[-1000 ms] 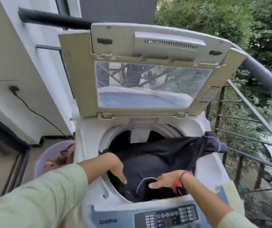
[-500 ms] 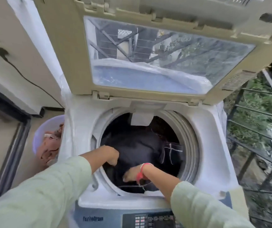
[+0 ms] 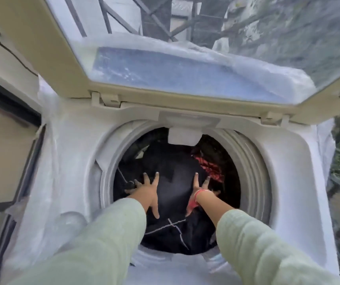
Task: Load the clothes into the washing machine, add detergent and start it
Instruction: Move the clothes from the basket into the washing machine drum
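Left hand (image 3: 146, 190): down in the drum (image 3: 253, 171), fingers (image 3: 156, 177) spread straight and flat on the dark clothes (image 3: 175, 182). It is pressing and grasps nothing.
Right hand (image 3: 201, 192): the same; its fingers (image 3: 195, 179) are splayed and released, palm on the same dark heap, with a red wristband (image 3: 197, 197) at the wrist.
Where the load is: the dark clothes lie directly under both sets of fingers, inside the washing machine (image 3: 72, 161). A red patterned garment (image 3: 210, 165) sits just beyond the right fingertips.
Step, as I read it: pushing the load down; detergent and start are not yet done.
Risk one: a fold with white stitching lies behind the fingers, under the wrists, close to the near rim. Pressing only ahead could leave it riding up over the edge.
Risk two: pressing too hard could pack the heap tight on one side, giving an unbalanced wash.
Risk three: the lid (image 3: 72, 58) stands open beyond the fingertips, and a knock could bring it down on the arms.
Count: two hands, one drum, one lid, one red garment. I cannot tell the number of dark pieces. No detergent is in view.
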